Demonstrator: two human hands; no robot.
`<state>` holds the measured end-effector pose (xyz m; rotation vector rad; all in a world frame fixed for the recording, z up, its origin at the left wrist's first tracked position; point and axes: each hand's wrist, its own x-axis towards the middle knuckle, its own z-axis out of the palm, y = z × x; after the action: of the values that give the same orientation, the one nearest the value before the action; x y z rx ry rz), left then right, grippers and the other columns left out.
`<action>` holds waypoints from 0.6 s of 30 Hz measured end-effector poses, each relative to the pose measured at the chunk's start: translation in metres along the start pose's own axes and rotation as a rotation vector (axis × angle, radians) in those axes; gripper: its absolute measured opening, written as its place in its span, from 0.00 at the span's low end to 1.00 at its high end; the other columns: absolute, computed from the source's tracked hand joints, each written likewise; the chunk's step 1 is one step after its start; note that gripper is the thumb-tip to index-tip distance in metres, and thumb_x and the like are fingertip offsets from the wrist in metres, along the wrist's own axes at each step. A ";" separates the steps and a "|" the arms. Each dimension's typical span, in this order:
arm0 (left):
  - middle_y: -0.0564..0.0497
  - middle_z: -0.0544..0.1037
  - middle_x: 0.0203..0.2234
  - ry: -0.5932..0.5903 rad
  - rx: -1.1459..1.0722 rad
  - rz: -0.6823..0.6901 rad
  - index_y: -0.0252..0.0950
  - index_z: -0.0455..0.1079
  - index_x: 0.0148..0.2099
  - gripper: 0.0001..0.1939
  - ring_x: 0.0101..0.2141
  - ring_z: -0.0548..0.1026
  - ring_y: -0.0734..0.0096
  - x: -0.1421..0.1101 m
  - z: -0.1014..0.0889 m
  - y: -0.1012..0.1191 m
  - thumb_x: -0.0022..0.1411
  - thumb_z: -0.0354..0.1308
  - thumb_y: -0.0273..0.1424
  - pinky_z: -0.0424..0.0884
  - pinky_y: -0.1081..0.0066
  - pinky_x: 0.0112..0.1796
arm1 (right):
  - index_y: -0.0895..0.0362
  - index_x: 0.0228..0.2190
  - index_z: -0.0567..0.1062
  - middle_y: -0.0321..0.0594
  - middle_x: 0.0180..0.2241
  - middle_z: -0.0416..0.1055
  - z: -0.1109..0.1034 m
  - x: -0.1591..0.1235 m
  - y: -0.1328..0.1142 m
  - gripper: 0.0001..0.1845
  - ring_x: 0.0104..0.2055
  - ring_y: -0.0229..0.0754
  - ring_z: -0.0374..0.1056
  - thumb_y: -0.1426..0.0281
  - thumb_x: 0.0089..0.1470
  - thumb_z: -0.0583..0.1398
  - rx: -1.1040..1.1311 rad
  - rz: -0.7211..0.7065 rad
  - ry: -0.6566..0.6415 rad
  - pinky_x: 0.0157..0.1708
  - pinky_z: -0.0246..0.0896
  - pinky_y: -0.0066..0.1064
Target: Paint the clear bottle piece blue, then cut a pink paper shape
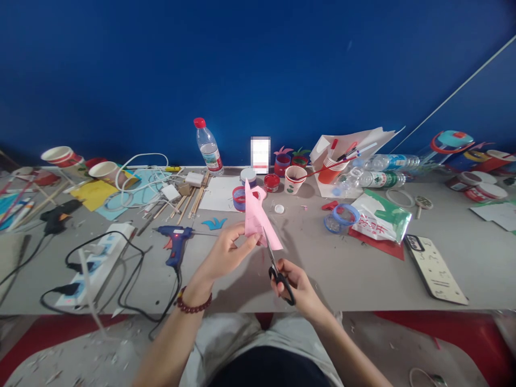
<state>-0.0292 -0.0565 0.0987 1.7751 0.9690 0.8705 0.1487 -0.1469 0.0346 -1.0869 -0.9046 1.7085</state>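
Note:
Between my hands, above the table, is a piece of pink paper [255,212] with a partly cut outline. My left hand [231,248] pinches its lower left edge between thumb and fingers. In my right hand [296,285] are scissors [274,263] with black handles, fingers through the loops. Their blades lie at the paper's lower edge, partly hidden by it. Behind the paper stands a small blue and red ring-shaped piece [239,199], partly covered. A blue paper cutout [214,223] lies left of the paper.
A blue glue gun [175,242] and a power strip [97,263] with cables lie to the left. A water bottle [208,150], a paper cup [295,180] and a red paint jar [271,183] stand behind. Right are clear tape rolls [341,217] and a phone [435,269].

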 end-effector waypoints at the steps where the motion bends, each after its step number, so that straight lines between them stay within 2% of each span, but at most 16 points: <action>1: 0.49 0.78 0.29 0.000 0.005 0.005 0.35 0.74 0.32 0.15 0.31 0.73 0.70 0.001 -0.001 0.000 0.67 0.53 0.38 0.66 0.73 0.29 | 0.54 0.27 0.63 0.28 0.20 0.62 0.000 0.000 0.000 0.31 0.22 0.29 0.51 0.47 0.40 0.71 0.003 0.001 0.000 0.23 0.51 0.23; 5: 0.50 0.78 0.28 -0.009 0.007 0.014 0.35 0.74 0.31 0.15 0.29 0.71 0.72 0.004 -0.002 0.003 0.66 0.53 0.36 0.65 0.74 0.29 | 0.54 0.27 0.63 0.28 0.20 0.62 0.001 0.001 0.001 0.31 0.22 0.29 0.52 0.46 0.40 0.71 0.010 0.006 0.000 0.23 0.51 0.23; 10: 0.50 0.76 0.27 0.005 -0.008 -0.016 0.35 0.73 0.31 0.15 0.29 0.70 0.72 0.002 0.002 0.002 0.66 0.54 0.38 0.65 0.74 0.29 | 0.54 0.28 0.63 0.28 0.19 0.63 0.002 0.002 0.004 0.35 0.20 0.29 0.51 0.41 0.35 0.70 0.020 0.003 -0.003 0.22 0.50 0.24; 18: 0.48 0.79 0.29 -0.007 -0.023 -0.035 0.34 0.75 0.33 0.15 0.32 0.74 0.69 0.000 0.004 -0.001 0.67 0.54 0.38 0.68 0.73 0.31 | 0.55 0.28 0.64 0.28 0.20 0.63 0.002 0.002 0.005 0.36 0.19 0.28 0.50 0.40 0.35 0.70 0.029 -0.022 -0.029 0.21 0.48 0.24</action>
<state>-0.0256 -0.0580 0.0965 1.7358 0.9793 0.8493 0.1450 -0.1472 0.0301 -1.0320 -0.9046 1.7179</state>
